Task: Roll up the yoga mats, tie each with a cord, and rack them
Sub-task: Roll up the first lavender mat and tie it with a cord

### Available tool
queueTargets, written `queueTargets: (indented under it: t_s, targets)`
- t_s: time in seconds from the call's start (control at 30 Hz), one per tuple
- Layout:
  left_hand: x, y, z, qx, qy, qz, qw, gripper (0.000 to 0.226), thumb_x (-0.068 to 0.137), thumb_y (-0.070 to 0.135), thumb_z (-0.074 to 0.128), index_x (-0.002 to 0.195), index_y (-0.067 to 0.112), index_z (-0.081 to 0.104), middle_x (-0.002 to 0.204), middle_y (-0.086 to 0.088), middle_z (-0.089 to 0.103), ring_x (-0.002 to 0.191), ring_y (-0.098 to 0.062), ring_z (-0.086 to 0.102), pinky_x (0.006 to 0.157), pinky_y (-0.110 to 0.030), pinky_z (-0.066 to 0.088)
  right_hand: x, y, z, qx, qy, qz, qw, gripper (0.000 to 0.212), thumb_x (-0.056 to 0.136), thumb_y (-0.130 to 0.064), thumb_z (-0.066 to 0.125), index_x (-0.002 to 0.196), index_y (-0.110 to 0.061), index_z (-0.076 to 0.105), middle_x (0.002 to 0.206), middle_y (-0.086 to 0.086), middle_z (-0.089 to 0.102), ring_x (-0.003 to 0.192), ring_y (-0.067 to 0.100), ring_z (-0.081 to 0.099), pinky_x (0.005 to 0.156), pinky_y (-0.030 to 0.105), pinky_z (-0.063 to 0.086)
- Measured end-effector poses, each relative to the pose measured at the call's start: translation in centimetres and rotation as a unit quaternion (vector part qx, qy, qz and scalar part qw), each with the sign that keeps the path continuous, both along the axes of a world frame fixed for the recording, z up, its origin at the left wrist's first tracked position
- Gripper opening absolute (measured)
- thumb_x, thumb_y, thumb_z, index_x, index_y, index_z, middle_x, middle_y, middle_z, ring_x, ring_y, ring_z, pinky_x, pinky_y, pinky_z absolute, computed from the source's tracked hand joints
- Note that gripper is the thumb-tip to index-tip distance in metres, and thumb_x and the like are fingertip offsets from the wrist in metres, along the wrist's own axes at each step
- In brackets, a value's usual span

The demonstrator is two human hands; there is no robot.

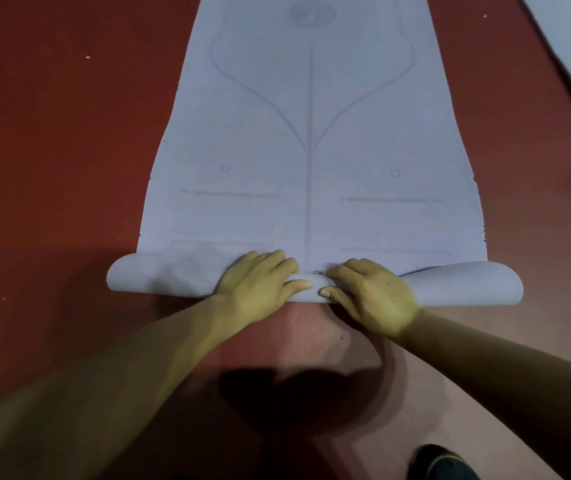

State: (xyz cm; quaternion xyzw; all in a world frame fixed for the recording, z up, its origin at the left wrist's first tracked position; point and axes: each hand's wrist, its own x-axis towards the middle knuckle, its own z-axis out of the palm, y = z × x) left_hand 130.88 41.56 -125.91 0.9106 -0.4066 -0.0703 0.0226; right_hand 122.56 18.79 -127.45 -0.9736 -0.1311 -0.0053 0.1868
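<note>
My left hand [260, 282] and right hand [370, 292] sit side by side, knuckles up. The fingers curl forward toward 12 o'clock over the rolled edge [467, 285] of the mat. My thumbs [299, 285] lie along its near side, tips pointing at each other and almost meeting. My left forearm [138, 358] comes in from 7 o'clock, my right forearm [485, 358] from 4 o'clock, both bare.

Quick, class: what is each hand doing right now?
Left hand: grips the rolled end of the yoga mat.
Right hand: grips the same roll.
</note>
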Motion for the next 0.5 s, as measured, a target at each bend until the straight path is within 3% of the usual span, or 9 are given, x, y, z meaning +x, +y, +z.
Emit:
queueTargets:
  t_s: [0.1,0.2,0.37,0.43,0.5]
  targets:
    - [-0.5,0.0,-0.7,-0.019,-0.139,-0.025,0.99,0.049,0.099,0.052,0.034,0.095,0.015,0.067,0.092,-0.003,0.058,0.08,-0.024,0.056,0.074,-0.038,0.046,1.3,-0.1,0.8,0.01,0.091,-0.018,0.996,0.058,0.098,-0.061,0.031,0.124,-0.025,0.067,0.103,-0.001,0.068,0.096,0.025,0.065,0.079,0.035,0.052]
    - [-1.8,-0.1,-1.2,-0.024,-0.164,-0.024,0.986,0.05,0.098,0.053,0.035,0.107,0.012,0.063,0.097,-0.006,0.059,0.082,-0.026,0.054,0.074,-0.04,0.047,1.8,-0.4,0.8,0.01,0.118,-0.011,0.993,0.053,0.099,-0.059,0.034,0.123,-0.025,0.067,0.107,-0.001,0.069,0.101,0.023,0.064,0.083,0.037,0.052]
    - [-0.7,0.0,-2.0,-0.007,-0.182,-0.039,0.983,0.052,0.102,0.05,0.028,0.099,0.012,0.063,0.09,-0.007,0.058,0.075,-0.025,0.052,0.067,-0.04,0.047,2.6,-0.8,1.2,0.053,0.157,0.016,0.986,0.064,0.094,-0.068,0.027,0.108,-0.022,0.069,0.095,-0.003,0.073,0.09,0.02,0.066,0.08,0.041,0.053]
    - [0.1,-0.3,-2.2,-0.019,-0.181,-0.057,0.982,0.053,0.102,0.049,0.027,0.094,0.011,0.063,0.085,-0.006,0.057,0.07,-0.024,0.052,0.063,-0.039,0.047,2.9,-1.0,1.2,0.07,0.166,0.003,0.984,0.06,0.095,-0.068,0.035,0.116,-0.023,0.069,0.104,-0.005,0.074,0.097,0.019,0.067,0.085,0.039,0.053]
    - [0.3,-0.3,-2.4,-0.042,-0.181,-0.061,0.981,0.051,0.101,0.049,0.029,0.091,0.011,0.062,0.081,-0.006,0.056,0.065,-0.023,0.051,0.059,-0.038,0.047,2.2,-0.9,0.9,0.069,0.111,-0.018,0.991,0.047,0.098,-0.06,0.046,0.119,-0.024,0.067,0.11,-0.004,0.071,0.101,0.02,0.065,0.085,0.037,0.052]
